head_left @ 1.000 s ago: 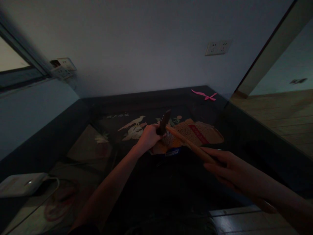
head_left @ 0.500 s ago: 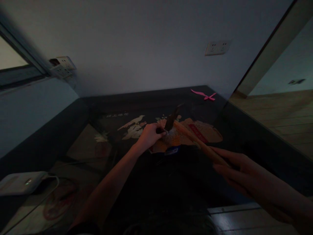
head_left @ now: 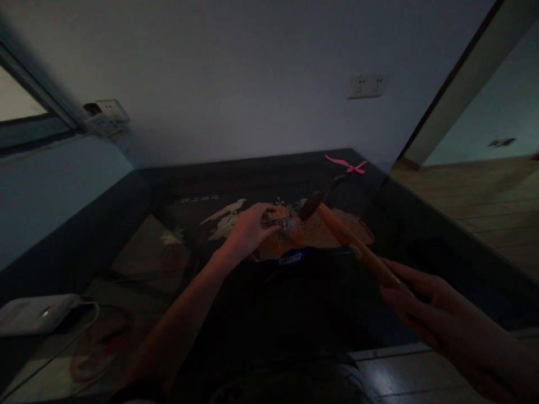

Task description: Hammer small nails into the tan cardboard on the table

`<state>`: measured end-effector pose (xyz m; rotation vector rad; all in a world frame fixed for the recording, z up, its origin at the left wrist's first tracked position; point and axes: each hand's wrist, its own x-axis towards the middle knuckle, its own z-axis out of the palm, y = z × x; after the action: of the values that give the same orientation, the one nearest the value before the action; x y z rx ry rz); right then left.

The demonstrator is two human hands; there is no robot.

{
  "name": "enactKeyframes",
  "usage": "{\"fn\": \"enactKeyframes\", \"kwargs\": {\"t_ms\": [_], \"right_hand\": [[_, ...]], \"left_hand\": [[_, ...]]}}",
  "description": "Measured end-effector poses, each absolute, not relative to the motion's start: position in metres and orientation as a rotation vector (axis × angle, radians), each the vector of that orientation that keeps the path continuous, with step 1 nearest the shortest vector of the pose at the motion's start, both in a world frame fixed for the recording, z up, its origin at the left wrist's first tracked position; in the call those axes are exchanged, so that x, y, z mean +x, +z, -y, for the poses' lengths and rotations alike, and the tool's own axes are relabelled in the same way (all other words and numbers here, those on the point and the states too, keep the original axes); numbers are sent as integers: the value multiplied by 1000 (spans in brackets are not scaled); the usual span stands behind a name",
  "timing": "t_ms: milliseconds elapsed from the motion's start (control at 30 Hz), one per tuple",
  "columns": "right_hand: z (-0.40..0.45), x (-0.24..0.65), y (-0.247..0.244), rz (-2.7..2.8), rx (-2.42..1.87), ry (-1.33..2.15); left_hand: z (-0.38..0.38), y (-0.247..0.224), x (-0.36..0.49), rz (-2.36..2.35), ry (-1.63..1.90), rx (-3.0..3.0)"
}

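My right hand (head_left: 421,297) grips the wooden handle of a hammer (head_left: 357,244), whose dark claw head is raised a little above a speckled orange and brown piece (head_left: 318,230) on the dark table. Over the left part of that piece, my left hand (head_left: 252,224) pinches a thin metal item (head_left: 280,222) between thumb and fingers; its exact kind is too dim to tell. The hammer head is just right of this item. Under the front of the speckled piece a blue edge with a label (head_left: 291,257) shows.
A pink ribbon (head_left: 351,167) lies at the table's back right. At the left stands a white device (head_left: 40,314) with a cable. The dark glossy tabletop (head_left: 286,314) meets the wall, which bears sockets (head_left: 368,86).
The hammer has moved up and to the right, away from my left hand, uncovering the thin metal item. My left hand sits slightly further left. The whole view has shifted a little.
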<state>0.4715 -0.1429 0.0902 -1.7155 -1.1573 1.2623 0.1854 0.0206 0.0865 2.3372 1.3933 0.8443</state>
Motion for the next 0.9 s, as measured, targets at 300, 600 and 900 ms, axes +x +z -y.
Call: {"fn": "enactKeyframes", "kwargs": {"t_ms": [300,600,900], "right_hand": [[147,459,75,891,-1599,1301],[153,458,69,837,-1546,1326],[149,459,65,900,-1549,1319]], "left_hand": [[81,66,210,-1187,28,2467],[77,23,221,-1400,-341,2576],[79,48,205,-1238,14,2382]]}}
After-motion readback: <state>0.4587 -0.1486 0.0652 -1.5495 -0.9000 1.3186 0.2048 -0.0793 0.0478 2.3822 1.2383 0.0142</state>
